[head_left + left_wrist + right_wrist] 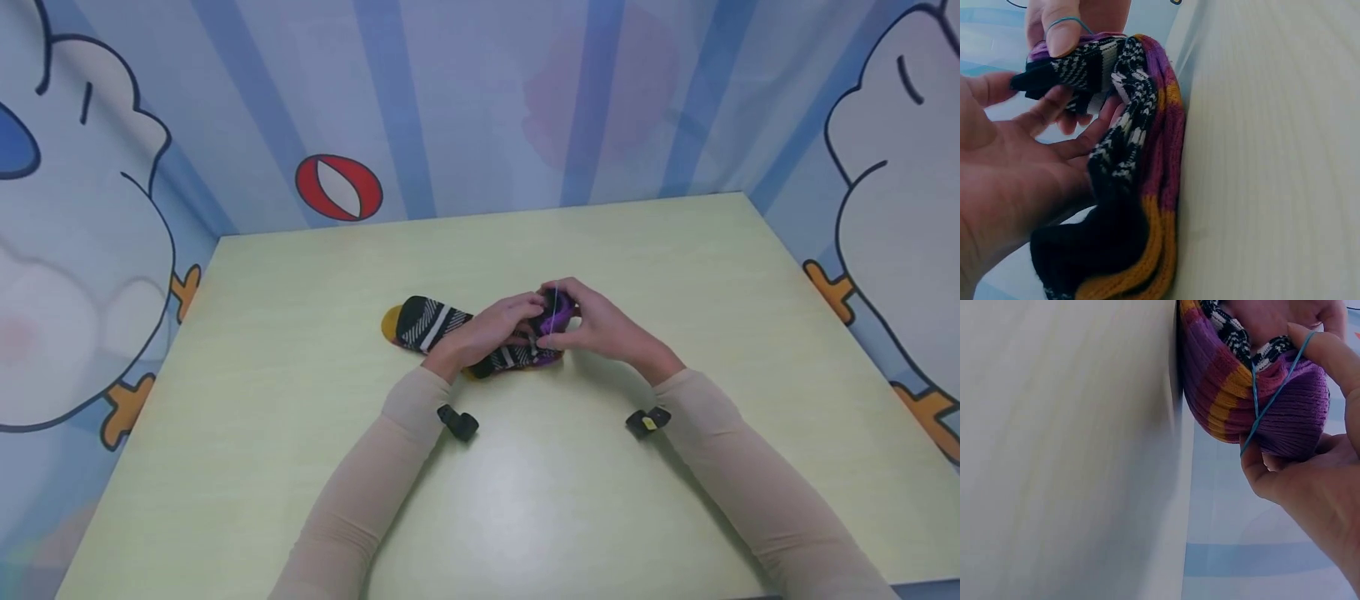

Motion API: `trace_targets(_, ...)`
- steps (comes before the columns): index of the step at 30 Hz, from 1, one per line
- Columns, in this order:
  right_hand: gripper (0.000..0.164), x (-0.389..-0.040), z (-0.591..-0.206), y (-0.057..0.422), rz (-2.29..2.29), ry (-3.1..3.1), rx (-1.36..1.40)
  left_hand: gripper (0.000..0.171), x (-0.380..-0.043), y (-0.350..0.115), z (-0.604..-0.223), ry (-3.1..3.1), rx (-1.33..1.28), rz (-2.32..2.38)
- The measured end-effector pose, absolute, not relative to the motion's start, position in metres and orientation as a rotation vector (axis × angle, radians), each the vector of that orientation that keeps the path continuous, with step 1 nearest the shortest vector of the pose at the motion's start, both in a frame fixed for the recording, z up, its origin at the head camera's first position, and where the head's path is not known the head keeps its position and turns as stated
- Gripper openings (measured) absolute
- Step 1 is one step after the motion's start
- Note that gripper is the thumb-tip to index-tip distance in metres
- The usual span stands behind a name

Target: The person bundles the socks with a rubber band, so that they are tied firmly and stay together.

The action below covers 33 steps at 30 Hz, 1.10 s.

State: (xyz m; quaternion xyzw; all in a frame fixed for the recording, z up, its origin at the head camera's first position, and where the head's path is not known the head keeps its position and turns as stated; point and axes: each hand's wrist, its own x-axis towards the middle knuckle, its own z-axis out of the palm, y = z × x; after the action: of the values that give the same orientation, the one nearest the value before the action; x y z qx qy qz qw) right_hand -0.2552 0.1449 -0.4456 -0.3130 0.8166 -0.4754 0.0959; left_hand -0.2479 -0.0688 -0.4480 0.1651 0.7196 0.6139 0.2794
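Note:
A pair of knitted socks (433, 323), patterned black and white with purple and mustard parts, lies across the middle of the table with its right end raised and folded. My left hand (487, 331) grips the folded black-and-white fabric between thumb and fingers, as the left wrist view shows. Around the purple end runs a thin blue elastic band (1280, 389), crossed over itself against the socks. My right hand (603, 327) holds this band stretched on its thumb and fingers, close around the purple fabric. The far side of the bundle is hidden.
The pale wood-grain table (510, 483) reaches back to a blue striped wall (480, 100) with a printed red and white ball. Cartoon-printed side walls stand left and right. A small black wrist camera (459, 423) sits on the left sleeve, another (647, 422) on the right.

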Motion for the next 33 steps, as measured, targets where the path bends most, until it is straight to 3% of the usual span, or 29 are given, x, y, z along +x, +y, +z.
trace_targets(7,0.073,-0.257,-0.443,0.148,-1.314,2.451,-0.956,0.047,-0.248,-0.069,-0.449,1.965,0.5,1.561)
trace_targets(16,0.066,-0.26,-0.44,0.153,-1.271,2.361,-0.976,0.038,-0.243,-0.054,-0.454,2.258,0.702,1.371)
trace_targets(24,0.055,-0.26,-0.443,0.154,-1.166,2.392,-1.012,0.035,-0.241,-0.053,-0.455,2.335,0.603,1.363)
trace_targets(33,0.062,-0.259,-0.445,0.16,-1.004,2.496,-1.004,0.032,-0.249,-0.059,-0.457,2.131,0.361,1.604)
